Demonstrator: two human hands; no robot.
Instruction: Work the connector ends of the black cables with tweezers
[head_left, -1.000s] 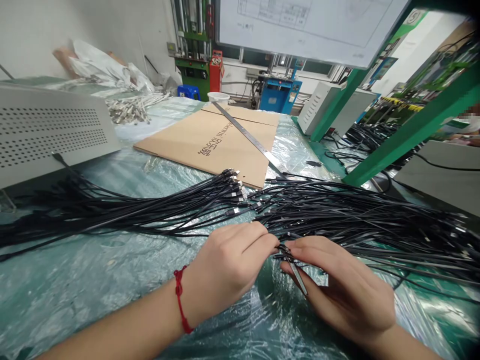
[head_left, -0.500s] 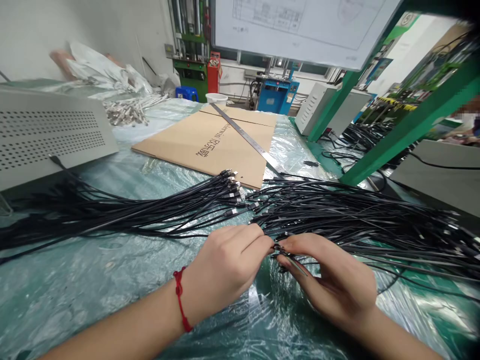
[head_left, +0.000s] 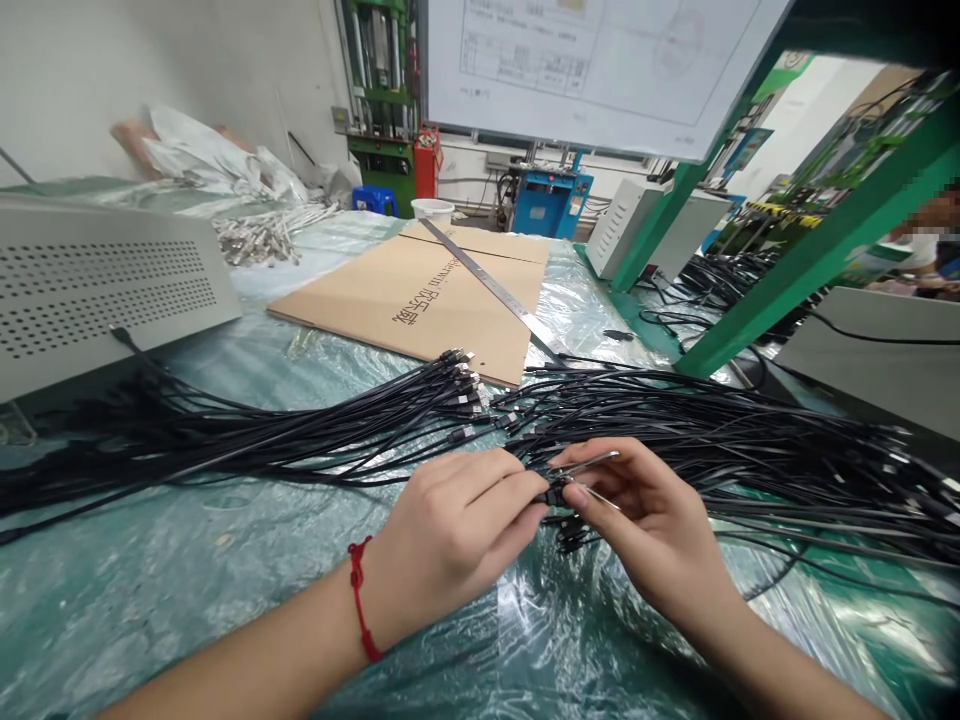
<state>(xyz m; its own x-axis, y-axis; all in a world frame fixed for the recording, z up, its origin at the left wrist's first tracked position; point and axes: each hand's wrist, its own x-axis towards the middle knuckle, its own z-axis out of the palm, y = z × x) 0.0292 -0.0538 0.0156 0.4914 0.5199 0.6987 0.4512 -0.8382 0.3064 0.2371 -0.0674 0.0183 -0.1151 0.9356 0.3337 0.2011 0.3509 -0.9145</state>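
My left hand (head_left: 469, 525), with a red cord bracelet on its wrist, pinches a black cable connector (head_left: 553, 494) at the fingertips. Opposite it, my right hand (head_left: 652, 510) grips a small metal tool with two thin arms (head_left: 596, 463) that spread apart toward the palm. The tool's working end meets the connector, and fingers partly cover it; its exact kind is unclear. Just beneath, several dark connector ends (head_left: 574, 535) lie on the plastic sheet. Behind my left hand a bundle of black USB cables (head_left: 337, 420) points its metal plugs right.
More black cables (head_left: 712, 420) spread behind my right hand. A cardboard sheet (head_left: 450, 290) with a steel ruler (head_left: 487, 280) across it lies farther back. A perforated grey box (head_left: 112, 290) stands left, a green post (head_left: 810, 250) right. A person's arm shows at the far right.
My right hand has turned and opened its grip somewhat, so the tool's two arms now show spread apart. My left hand stays nearly in place. The view has tilted slightly upward.
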